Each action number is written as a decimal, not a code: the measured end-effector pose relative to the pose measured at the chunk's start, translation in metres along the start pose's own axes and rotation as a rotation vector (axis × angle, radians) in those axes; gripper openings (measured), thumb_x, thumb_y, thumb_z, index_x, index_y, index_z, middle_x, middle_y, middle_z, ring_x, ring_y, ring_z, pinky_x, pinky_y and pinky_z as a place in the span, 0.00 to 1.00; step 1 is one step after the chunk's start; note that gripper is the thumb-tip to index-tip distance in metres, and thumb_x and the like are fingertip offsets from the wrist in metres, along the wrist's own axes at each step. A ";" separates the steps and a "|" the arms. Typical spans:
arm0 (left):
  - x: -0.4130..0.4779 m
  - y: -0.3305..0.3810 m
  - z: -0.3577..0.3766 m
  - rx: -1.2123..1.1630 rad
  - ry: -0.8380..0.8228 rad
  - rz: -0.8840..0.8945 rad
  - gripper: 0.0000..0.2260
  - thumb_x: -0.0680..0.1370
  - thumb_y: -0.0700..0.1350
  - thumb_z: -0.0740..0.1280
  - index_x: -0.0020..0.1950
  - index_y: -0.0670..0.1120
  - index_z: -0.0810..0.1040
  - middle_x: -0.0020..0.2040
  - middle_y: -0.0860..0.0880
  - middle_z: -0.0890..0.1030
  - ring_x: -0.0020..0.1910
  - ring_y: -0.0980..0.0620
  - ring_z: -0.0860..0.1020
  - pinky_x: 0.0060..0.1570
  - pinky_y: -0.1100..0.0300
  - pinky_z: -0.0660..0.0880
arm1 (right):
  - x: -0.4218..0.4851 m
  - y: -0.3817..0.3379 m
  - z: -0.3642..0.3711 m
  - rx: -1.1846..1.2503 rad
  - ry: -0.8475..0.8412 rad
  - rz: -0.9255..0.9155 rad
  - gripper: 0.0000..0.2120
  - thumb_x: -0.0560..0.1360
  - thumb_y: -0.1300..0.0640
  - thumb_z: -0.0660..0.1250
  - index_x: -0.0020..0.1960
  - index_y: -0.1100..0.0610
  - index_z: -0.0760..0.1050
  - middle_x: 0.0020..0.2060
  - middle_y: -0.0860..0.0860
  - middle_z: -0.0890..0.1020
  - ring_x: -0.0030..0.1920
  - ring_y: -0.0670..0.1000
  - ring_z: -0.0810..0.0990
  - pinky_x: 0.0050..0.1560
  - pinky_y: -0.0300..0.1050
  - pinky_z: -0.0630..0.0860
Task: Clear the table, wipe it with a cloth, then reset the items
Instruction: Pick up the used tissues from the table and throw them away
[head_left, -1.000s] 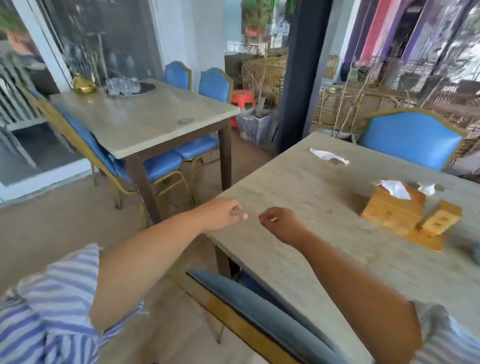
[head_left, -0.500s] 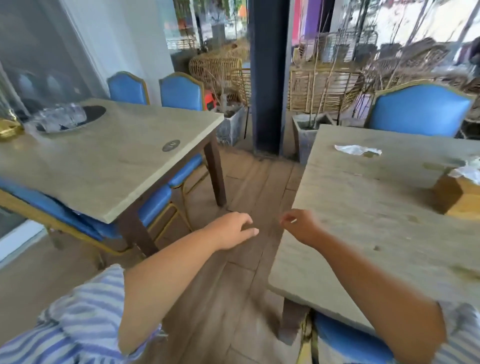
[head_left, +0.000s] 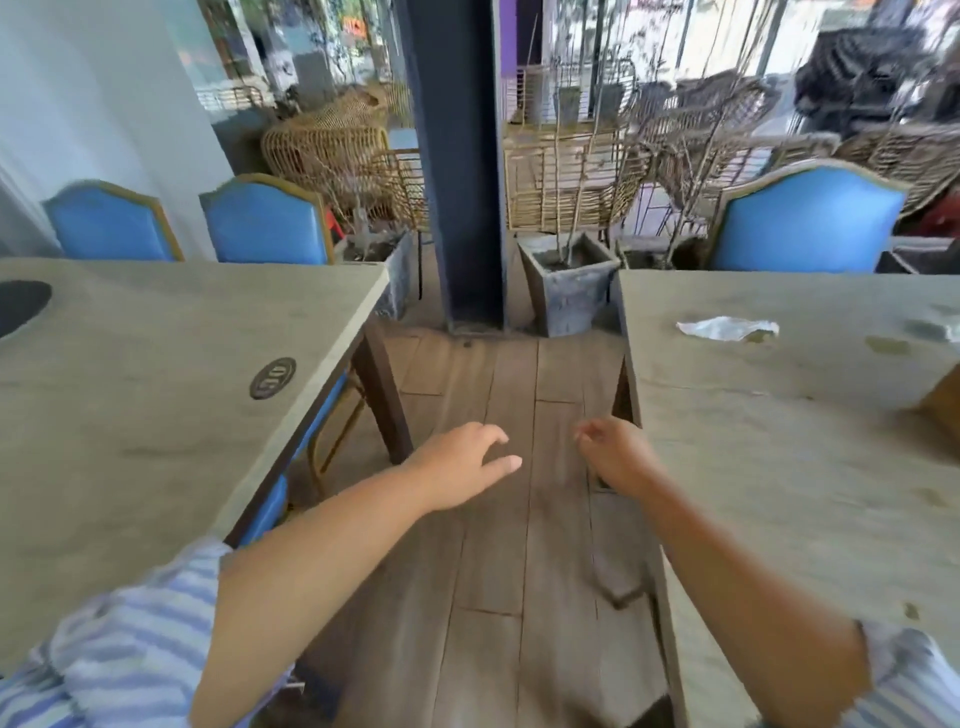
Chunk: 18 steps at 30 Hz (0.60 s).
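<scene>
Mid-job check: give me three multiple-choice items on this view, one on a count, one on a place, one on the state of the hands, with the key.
1. How many blue chair backs show?
A. one
B. three
C. five

2. Where does the crumpled tissue lie?
A. on a chair
B. on the floor
C. on the right-hand table

3. What do the left hand and right hand hold?
A. nothing
B. a cloth each
C. the tissue between them

Key:
1 B: two backs stand at the left and one at the right.
2 C: it lies near that table's far edge.
3 A: both hands show loosely curled fingers with nothing in them.
</scene>
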<state>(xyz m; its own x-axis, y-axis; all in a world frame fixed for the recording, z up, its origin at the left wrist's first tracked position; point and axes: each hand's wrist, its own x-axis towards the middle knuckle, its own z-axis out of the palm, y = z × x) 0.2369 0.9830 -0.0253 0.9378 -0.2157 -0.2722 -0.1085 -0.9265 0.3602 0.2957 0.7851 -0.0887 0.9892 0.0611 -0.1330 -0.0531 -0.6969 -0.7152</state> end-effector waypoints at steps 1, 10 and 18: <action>0.011 -0.008 -0.006 -0.024 0.005 0.011 0.22 0.80 0.58 0.56 0.71 0.49 0.65 0.71 0.50 0.68 0.67 0.50 0.69 0.64 0.53 0.69 | 0.009 -0.003 0.006 0.003 -0.001 0.009 0.12 0.78 0.57 0.59 0.54 0.63 0.78 0.50 0.59 0.82 0.49 0.58 0.80 0.50 0.49 0.77; 0.132 -0.075 -0.027 -0.067 -0.143 0.145 0.23 0.79 0.60 0.56 0.72 0.52 0.63 0.74 0.52 0.63 0.71 0.53 0.64 0.68 0.55 0.64 | 0.088 0.003 0.022 0.076 0.140 0.127 0.12 0.76 0.55 0.64 0.58 0.55 0.77 0.53 0.50 0.81 0.52 0.48 0.79 0.54 0.43 0.76; 0.287 -0.062 -0.093 0.039 -0.199 0.429 0.23 0.79 0.59 0.56 0.71 0.52 0.65 0.73 0.54 0.65 0.70 0.54 0.65 0.67 0.57 0.64 | 0.176 0.012 -0.013 0.205 0.456 0.370 0.11 0.77 0.56 0.63 0.57 0.54 0.77 0.52 0.50 0.80 0.50 0.48 0.78 0.50 0.41 0.75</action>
<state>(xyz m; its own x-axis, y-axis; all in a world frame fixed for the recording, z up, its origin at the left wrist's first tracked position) 0.5437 1.0071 -0.0430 0.7243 -0.6331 -0.2731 -0.4884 -0.7507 0.4449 0.4712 0.7782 -0.1111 0.8566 -0.5011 -0.1230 -0.3837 -0.4594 -0.8011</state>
